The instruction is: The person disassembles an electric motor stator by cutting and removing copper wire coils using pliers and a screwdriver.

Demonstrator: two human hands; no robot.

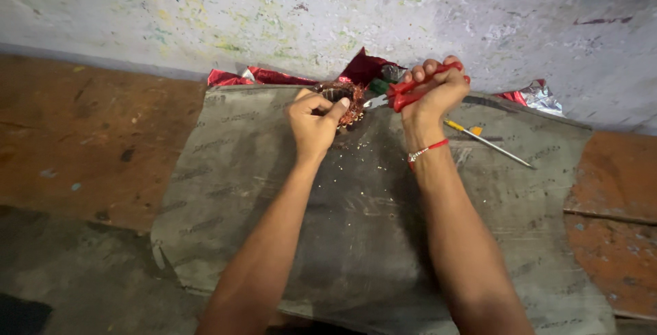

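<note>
1. We see both forearms reach out from the bottom edge of the view, over a grey mat (356, 239) spread on the floor, and come close together near the mat's far edge, by the wall.
2. Our left hand (315, 121) is curled, knuckles up, thumb pointing right. Its fingers and thumb are closed around a round copper-wound coil (345, 97), which it holds just above the mat at the middle of the far edge.
3. Our right hand (432, 88) is raised a little higher, wrist bent, fingers wrapped tightly over the red handles of a pair of pliers (404, 93). The hand is clamped on the handles and the metal nose points left, reaching the coil's right side; whether the tips actually bite the wire we cannot tell.
4. A red thread band (428, 149) circles the right wrist.
5. A screwdriver (487, 142) with a yellow handle lies on the mat just right of the right wrist, shaft pointing toward the mat's right edge, apart from both hands.
6. Small copper flecks (356, 149) are scattered on the mat under the coil.
7. Crumpled red and silver foil (270, 76) lies behind the mat's far edge, against the stained wall (274, 13).
</note>
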